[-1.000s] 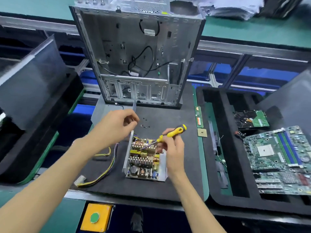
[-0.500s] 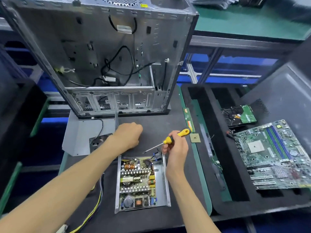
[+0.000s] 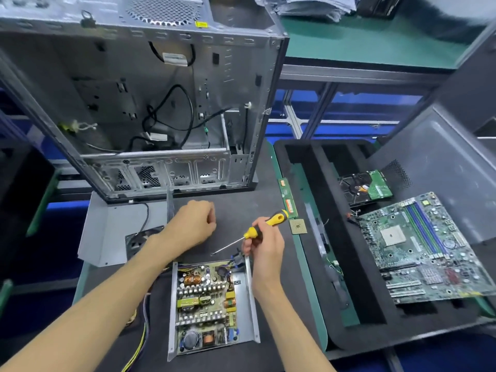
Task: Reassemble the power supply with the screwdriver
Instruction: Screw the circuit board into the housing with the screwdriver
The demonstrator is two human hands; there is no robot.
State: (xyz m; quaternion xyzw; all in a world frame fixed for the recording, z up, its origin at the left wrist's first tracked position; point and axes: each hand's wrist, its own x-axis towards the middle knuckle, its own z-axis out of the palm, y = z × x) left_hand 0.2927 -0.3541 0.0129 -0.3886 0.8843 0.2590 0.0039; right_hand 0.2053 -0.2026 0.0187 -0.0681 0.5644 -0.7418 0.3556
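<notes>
A: At nine o'clock on the dark mat [image 3: 268, 183], what lies nearest the edge?

B: A grey metal cover [image 3: 107, 232] with a black fan [image 3: 137, 240] resting on it, its left edge at the mat's border. At eleven o'clock stands the open computer case [image 3: 150, 103], its lower edge just above the cover.

A: And the left hand [image 3: 193, 224]?

B: It sits at the centre, fingers curled under toward the mat. Whether they pinch anything I cannot tell. Bare mat lies open between it and the case.

A: Where is the power supply [image 3: 212, 307]?

B: At six o'clock, lid off, circuit board showing, metal walls raised on both sides. Yellow wires [image 3: 139, 342] trail from it toward seven o'clock.

A: The right hand [image 3: 264, 248]?

B: It grips the yellow handle of the screwdriver [image 3: 265, 224] just above the supply's far right corner. The shaft slants toward eight o'clock, the tip hanging over bare mat between the two hands.

A: Further right?

B: A memory stick [image 3: 287, 197] and a processor chip [image 3: 298, 226] lie along the mat's right edge at two o'clock. Beyond it, a black foam tray [image 3: 335, 237] at three o'clock holds a hard drive [image 3: 367, 189] and a motherboard [image 3: 421, 251].
</notes>
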